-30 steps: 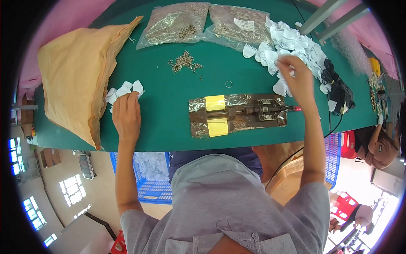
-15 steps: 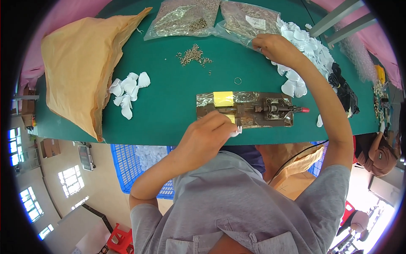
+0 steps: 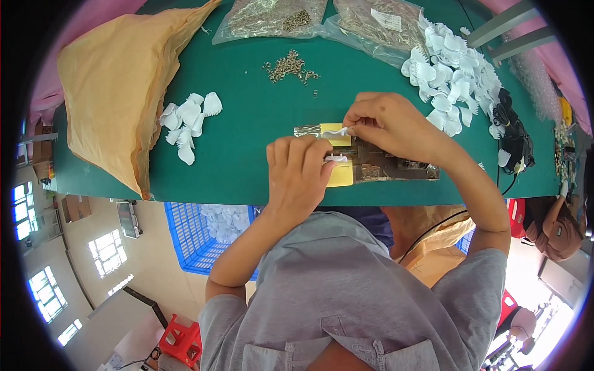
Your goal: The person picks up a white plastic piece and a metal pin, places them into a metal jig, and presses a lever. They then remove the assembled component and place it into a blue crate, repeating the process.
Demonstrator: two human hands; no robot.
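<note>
My left hand [image 3: 296, 176] pinches a white claw clip half [image 3: 338, 159] over the near side of a dark metal jig [image 3: 396, 173] with a toggle clamp. My right hand [image 3: 399, 127] is closed on a second white claw clip half [image 3: 335, 133], just beyond the first. The two halves are a little apart, above yellow tape [image 3: 340, 176] on the jig's left end. My right hand and wrist hide much of the clamp. Past the jig lies a heap of small metal springs [image 3: 291, 67], with one loose spring [image 3: 315, 94] nearer me.
White clip halves form a small pile [image 3: 185, 120] at left and a large heap [image 3: 455, 74] at right. A tan paper sack [image 3: 114, 99] stands far left. Two plastic bags of metal parts [image 3: 266, 21] lie at the back. Black cables [image 3: 513, 133] rest at right; a blue crate [image 3: 185, 238] is below.
My right hand has come from the far plastic bag and clip heap to the jig and now holds a clip half. My left hand has turned, keeping its clip half over the jig.
</note>
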